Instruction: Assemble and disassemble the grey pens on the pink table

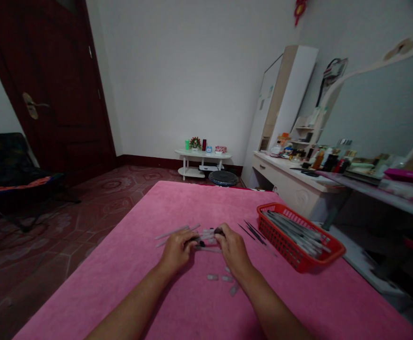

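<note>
My left hand (177, 249) is closed in a pinch over the pink cloth (128, 278), its fingertips by a small black-ended piece (201, 243). Facing it, my right hand (231, 246) is pinched too, with a dark bit showing at the fingertips. What each pinch holds is too small and blurred to name. Between the hands lie several short pale pieces (208, 234). Thin pale sticks (172, 233) lie beyond my left hand. Nearer me are several small translucent cap-like pieces (212, 277). Thin black sticks (254, 231) lie to the right of my right hand.
A red plastic basket (280, 243) full of long grey pen-like sticks (298, 233) stands on the cloth at the right. Past it is a white dressing table (294, 174) crowded with bottles. A low white stand (185, 163) is by the far wall, a folding chair (11, 165) at left.
</note>
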`<state>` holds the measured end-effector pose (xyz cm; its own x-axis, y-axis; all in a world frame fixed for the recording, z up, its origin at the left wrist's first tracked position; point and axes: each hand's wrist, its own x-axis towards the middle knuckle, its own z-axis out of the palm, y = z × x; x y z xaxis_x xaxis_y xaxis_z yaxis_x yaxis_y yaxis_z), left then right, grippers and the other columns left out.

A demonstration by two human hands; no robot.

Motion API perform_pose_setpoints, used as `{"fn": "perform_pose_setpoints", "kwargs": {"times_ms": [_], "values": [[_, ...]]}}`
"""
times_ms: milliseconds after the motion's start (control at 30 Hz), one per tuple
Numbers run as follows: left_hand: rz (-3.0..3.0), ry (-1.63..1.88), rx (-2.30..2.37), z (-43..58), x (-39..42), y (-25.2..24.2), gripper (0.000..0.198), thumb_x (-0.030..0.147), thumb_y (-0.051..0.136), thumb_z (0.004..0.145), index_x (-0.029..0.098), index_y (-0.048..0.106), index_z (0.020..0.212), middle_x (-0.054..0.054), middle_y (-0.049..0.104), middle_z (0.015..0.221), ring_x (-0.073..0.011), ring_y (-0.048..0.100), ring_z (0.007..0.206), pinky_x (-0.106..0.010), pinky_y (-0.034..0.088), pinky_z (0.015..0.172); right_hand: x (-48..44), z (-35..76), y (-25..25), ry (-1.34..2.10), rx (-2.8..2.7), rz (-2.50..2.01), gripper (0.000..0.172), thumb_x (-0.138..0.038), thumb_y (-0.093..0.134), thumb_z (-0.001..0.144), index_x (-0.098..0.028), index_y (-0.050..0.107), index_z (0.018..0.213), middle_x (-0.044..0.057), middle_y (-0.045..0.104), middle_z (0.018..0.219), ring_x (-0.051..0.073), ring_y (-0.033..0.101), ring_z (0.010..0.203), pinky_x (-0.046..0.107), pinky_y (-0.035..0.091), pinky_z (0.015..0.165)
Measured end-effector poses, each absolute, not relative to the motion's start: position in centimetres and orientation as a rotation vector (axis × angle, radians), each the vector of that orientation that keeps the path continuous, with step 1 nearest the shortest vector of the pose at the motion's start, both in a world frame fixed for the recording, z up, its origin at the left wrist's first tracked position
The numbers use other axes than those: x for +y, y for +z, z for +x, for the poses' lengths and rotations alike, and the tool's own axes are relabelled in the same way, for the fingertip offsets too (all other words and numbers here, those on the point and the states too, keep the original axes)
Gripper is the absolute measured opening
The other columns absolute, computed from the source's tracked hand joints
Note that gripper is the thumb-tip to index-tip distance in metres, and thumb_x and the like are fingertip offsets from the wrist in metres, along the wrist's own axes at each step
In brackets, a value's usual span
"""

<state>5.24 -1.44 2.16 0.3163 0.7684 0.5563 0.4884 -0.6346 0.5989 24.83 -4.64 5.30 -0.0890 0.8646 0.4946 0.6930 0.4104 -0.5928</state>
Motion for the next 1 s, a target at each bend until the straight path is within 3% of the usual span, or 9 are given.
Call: {"fn": "perform_pose_setpoints", "kwargs": {"times_ms": [233, 367, 467, 600, 733, 900, 1000], "values": [[2.276, 1.194, 1.061, 5.39, -1.68, 2.51, 0.02, 0.026, 0.056, 0.084, 0.021, 0.073, 0.091, -0.008, 0.074, 0.082, -0.0218, 0.066, 0.074, -0.031, 0.048, 0.069, -4.68, 24.77, 4.99, 0.162, -1.863, -1.485, 0.019, -0.028, 0.041, 0.091, -0.021, 0.053, 0.078, 0.0, 0.059, 0.062, 0.015, 0.057, 0.058, 0.022, 0.031, 0.055], [2.377, 1.189, 1.077, 5.46, -2.11, 2.66, 0.022, 0.022, 0.054, 0.084, 0.022, 0.071, 0.097, -0.007, 0.073, 0.085, -0.0208, 0.066, 0.075, -0.03, 0.048, 0.07, -4.97, 24.71, 5.11, 0.056, -1.855, -1.679, 0.034, -0.036, 0.036, 0.094, -0.021, 0.06, 0.073, 0.003, 0.061, 0.059, 0.016, 0.058, 0.057, 0.024, 0.028, 0.053], [2.407, 1.194, 1.123, 5.51, -2.27, 2.66, 0.024, 0.018, 0.053, 0.083, 0.021, 0.07, 0.098, -0.007, 0.073, 0.088, -0.0206, 0.066, 0.078, -0.029, 0.049, 0.071, -5.11, 24.66, 5.31, 0.161, -1.786, -1.682, 0.044, -0.042, 0.033, 0.095, -0.021, 0.062, 0.069, 0.004, 0.063, 0.06, 0.015, 0.058, 0.059, 0.023, 0.029, 0.053], [2.384, 1.211, 1.207, 5.34, -2.01, 2.66, 0.021, 0.021, 0.052, 0.084, 0.019, 0.071, 0.094, -0.008, 0.073, 0.089, -0.0214, 0.066, 0.079, -0.03, 0.049, 0.073, -4.88, 24.71, 5.6, 0.335, -1.725, -1.519, 0.034, -0.043, 0.039, 0.092, -0.021, 0.061, 0.078, 0.002, 0.065, 0.068, 0.015, 0.057, 0.061, 0.022, 0.032, 0.055], [2.376, 1.214, 1.219, 5.06, -1.62, 2.47, 0.022, 0.028, 0.052, 0.086, 0.019, 0.071, 0.094, -0.009, 0.073, 0.091, -0.0218, 0.066, 0.08, -0.03, 0.049, 0.075, -4.55, 24.87, 5.49, 0.364, -1.753, -1.344, 0.018, -0.031, 0.045, 0.088, -0.02, 0.059, 0.081, 0.0, 0.063, 0.072, 0.014, 0.057, 0.067, 0.021, 0.035, 0.059], [2.406, 1.209, 1.131, 5.04, -1.61, 2.16, 0.022, 0.028, 0.052, 0.087, 0.019, 0.071, 0.095, -0.008, 0.073, 0.089, -0.0212, 0.066, 0.08, -0.03, 0.049, 0.074, -4.63, 24.97, 5.14, 0.291, -1.816, -1.474, 0.037, -0.036, 0.039, 0.091, -0.019, 0.053, 0.061, -0.001, 0.052, 0.054, 0.013, 0.049, 0.054, 0.022, 0.029, 0.053], [2.41, 1.2, 1.122, 5.1, -1.61, 2.1, 0.021, 0.028, 0.053, 0.086, 0.019, 0.07, 0.095, -0.008, 0.072, 0.088, -0.0209, 0.066, 0.079, -0.03, 0.048, 0.072, -4.78, 25.0, 5.38, 0.331, -1.807, -1.564, 0.044, -0.042, 0.036, 0.092, -0.019, 0.054, 0.06, -0.001, 0.051, 0.051, 0.013, 0.049, 0.052, 0.023, 0.027, 0.051]]}}
